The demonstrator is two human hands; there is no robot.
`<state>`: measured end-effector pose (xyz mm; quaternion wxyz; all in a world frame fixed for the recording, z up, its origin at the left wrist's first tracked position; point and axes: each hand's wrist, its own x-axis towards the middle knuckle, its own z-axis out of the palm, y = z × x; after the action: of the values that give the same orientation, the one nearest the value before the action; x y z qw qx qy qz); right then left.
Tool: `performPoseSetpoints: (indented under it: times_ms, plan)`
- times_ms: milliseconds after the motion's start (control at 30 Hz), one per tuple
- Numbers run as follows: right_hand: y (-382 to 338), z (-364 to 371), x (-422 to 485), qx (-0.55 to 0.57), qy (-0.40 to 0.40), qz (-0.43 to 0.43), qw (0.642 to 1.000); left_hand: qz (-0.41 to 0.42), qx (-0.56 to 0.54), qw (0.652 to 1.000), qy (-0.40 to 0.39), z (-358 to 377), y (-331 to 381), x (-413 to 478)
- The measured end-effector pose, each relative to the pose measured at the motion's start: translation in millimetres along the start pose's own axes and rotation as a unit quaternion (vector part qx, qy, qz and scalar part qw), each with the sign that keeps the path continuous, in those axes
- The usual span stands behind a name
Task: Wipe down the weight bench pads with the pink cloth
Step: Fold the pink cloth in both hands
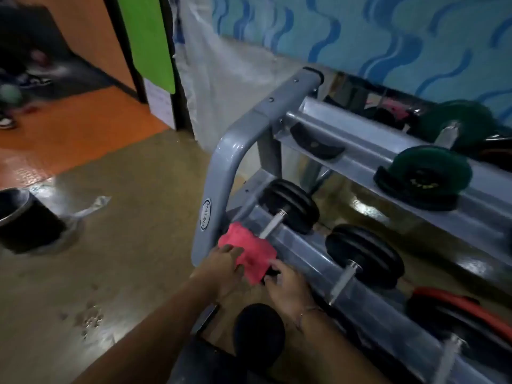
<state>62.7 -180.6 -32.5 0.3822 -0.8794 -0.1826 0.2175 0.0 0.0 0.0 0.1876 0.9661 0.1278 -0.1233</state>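
A pink cloth (248, 252) is seen against a grey rack (221, 173). Black dumbbells (293, 206) and a dark green dumbbell (426, 173) are seen on it. The wall (360, 31) is patterned with blue waves on turquoise; the floor (83, 126) is coloured orange and brown.

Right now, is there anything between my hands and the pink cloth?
Nothing visible is. The left hand and the right hand both already touch the pink cloth, which lies on the lower rail of the dumbbell rack, beside a black dumbbell.
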Motion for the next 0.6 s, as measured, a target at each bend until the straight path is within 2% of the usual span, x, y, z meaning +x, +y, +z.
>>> performPoseSetpoints:
  times_ms: [100, 200, 267, 367, 500, 600]
  plan:
    - [15.2, 32.2, 28.9, 0.078, 0.008, 0.062, 0.995, -0.017, 0.008, 1.000, -0.011, 31.1, -14.0, 18.7]
    - [25.7, 53.1, 48.4, 0.135, 0.083, 0.088, 0.983, -0.020, -0.009, 1.000, 0.005, 55.8, -18.5, 28.5]
    - [31.6, 61.0, 56.3, 0.213, 0.130, 0.088, 0.964, -0.019, -0.019, 0.999, 0.032, 60.9, -20.0, 34.1]
    - [27.4, 67.7, 58.7, 0.337, 0.128, 0.108, 0.927, -0.027, -0.031, 0.998, 0.045, 62.2, -21.6, 38.4]
    - [12.9, 60.5, 57.8, 0.354, 0.164, 0.092, 0.916, -0.053, -0.003, 0.999, 0.009, 60.9, -14.9, 32.6]
    - [-7.7, 43.3, 39.6, 0.329, 0.173, 0.039, 0.928, -0.052, -0.037, 0.997, 0.034, 51.0, -8.3, 18.7]
